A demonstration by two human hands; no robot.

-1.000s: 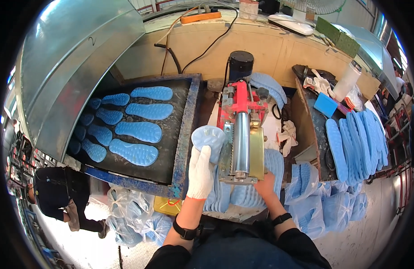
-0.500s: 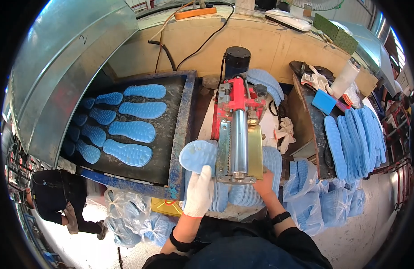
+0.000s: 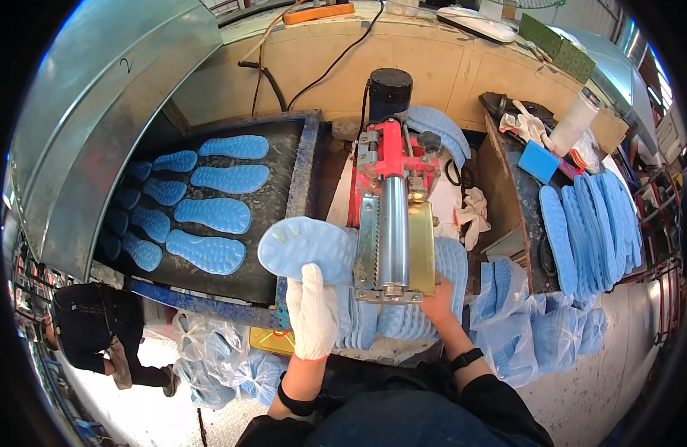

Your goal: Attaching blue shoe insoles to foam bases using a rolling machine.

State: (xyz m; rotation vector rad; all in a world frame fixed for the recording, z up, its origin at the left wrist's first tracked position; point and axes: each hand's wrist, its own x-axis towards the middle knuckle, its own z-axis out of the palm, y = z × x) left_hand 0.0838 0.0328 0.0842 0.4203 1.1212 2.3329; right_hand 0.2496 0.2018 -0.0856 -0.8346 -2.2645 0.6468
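My left hand [image 3: 312, 311], in a white knit glove, grips a blue bumpy shoe sole [image 3: 302, 249] at its near edge. The sole sticks out leftward from the roller machine [image 3: 392, 235], which has a red frame and a shiny steel roller. Its right end is hidden at the machine's left side. My bare right hand [image 3: 437, 300] is at the machine's right side, by the brass-coloured plate [image 3: 421, 246]. Its fingers are mostly hidden there. Rows of blue soles [image 3: 453, 262] stand under and beside the machine, close to both hands.
At left, a dark conveyor belt [image 3: 272, 160] carries several blue soles below a metal hood [image 3: 127, 97]. The right-hand bench holds a row of soles [image 3: 590, 231], a bottle [image 3: 575, 125] and gloves. Bags of soles [image 3: 503, 328] lie below. Another person [image 3: 90, 324] is at lower left.
The blue sole has come farther out of the machine to the left. My left hand has moved left with it, while my right hand stays nearly in place.
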